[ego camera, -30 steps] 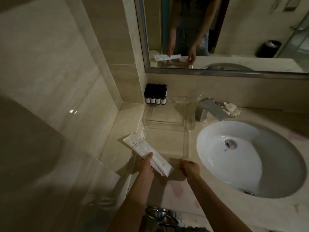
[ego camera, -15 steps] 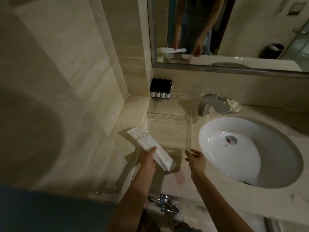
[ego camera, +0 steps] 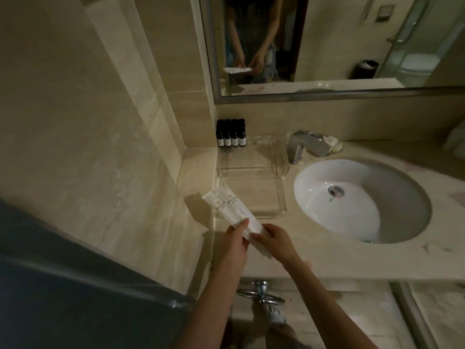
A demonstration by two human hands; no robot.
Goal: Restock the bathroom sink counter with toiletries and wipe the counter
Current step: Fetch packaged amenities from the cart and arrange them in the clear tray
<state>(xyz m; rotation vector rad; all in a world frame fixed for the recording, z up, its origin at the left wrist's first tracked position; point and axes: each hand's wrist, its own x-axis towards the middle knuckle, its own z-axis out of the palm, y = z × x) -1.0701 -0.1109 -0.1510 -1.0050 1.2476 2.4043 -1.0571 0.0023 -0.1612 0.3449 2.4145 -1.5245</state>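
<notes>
— Where are the packets (ego camera: 227, 210)?
— In the air above the counter's (ego camera: 327, 253) front left corner, slanting up and away to the left. They are long, flat and white, with a small emblem and a line of print near the far end.
— How many, and what does the print say?
— At least two lie side by side; more I cannot tell, and the print is too small to read. The near ends are covered by the hands.
— How do the hands hold them?
— The left hand (ego camera: 235, 244) grips them from the left with its thumb laid across the top. The right hand (ego camera: 275, 241) pinches the near end from the right. Both are clamped on the packets.
— What lies around?
— Just behind them a clear tray (ego camera: 281, 195) sits on the counter; its walls show only as faint bright edges. Four dark bottles (ego camera: 231, 137) stand in a row in the back left corner. To the right is the white sink (ego camera: 402, 210), with the faucet (ego camera: 305, 146) at the back edge and a soap dish (ego camera: 333, 143) partly behind it.
— Anything else?
— The mirror (ego camera: 327, 34) above shows the person's arms and the packets, dim. A towel ring (ego camera: 261, 292) hangs below the front edge, partly hidden between the forearms.
</notes>
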